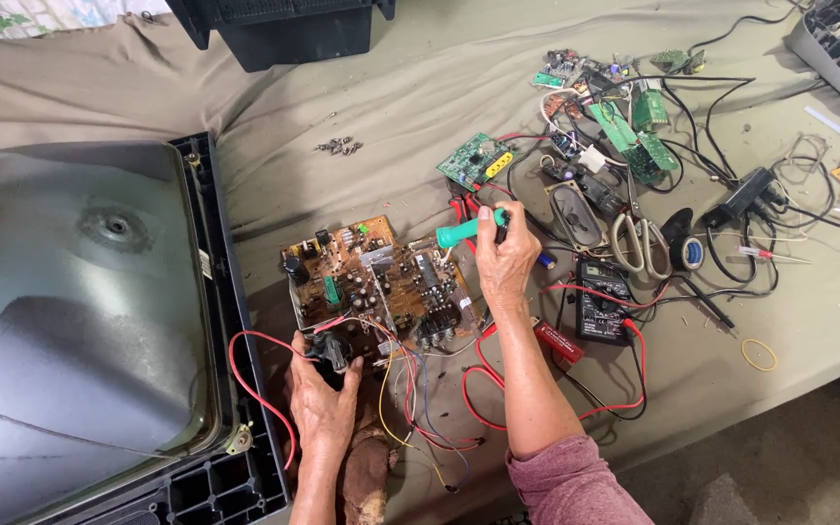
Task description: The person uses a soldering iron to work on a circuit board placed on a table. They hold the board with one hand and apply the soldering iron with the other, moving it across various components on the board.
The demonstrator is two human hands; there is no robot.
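- Step in hand: work on the brown circuit board [376, 282], centre of the frame, apparently soldering or probing.
- Left hand [323, 394], lower centre, closed on the black component [328, 350] at the board's near edge.
- Right hand [505, 258] grips a green-handled tool [469, 231], forearm reaching up from the lower right.
- Next move likely calls for steadying the tip over a joint.
- Multimeter [603, 299] and scissors [641, 238] lie to the right; a television shell [216, 292] lies at left.

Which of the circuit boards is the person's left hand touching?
The large brown board beside the television frame; the left hand grips its near edge. The small green boards lie farther off, untouched.
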